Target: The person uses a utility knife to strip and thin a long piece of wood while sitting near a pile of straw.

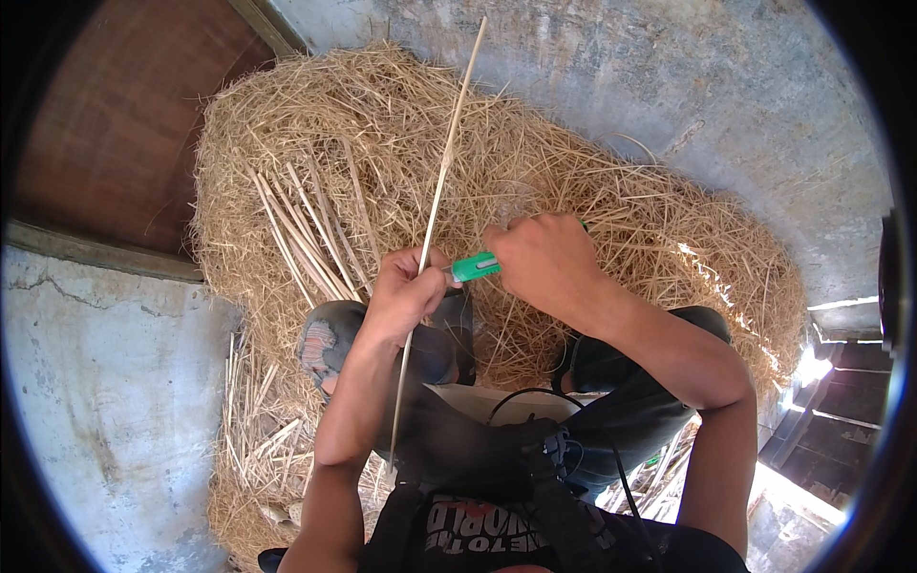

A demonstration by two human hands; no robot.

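My left hand (406, 294) is closed around a long, thin, pale stick (442, 180), which looks like a bamboo strip. The stick slants from above my lap up past the straw, with its far tip near the top of the view. In my right hand (544, 258) is a green-handled utility knife (476, 266), gripped with the fist wrapped over its handle. The knife's front end points left and meets the stick beside my left thumb and fingers. How much blade shows there is hard to make out.
A big heap of dry straw (611, 220) spreads in front of me. Several cut strips (304, 234) lie on it at the left, and more pale offcuts (253, 401) lie lower down. A grey wall (707, 86) stands behind, with a brown panel (134, 134) at the left.
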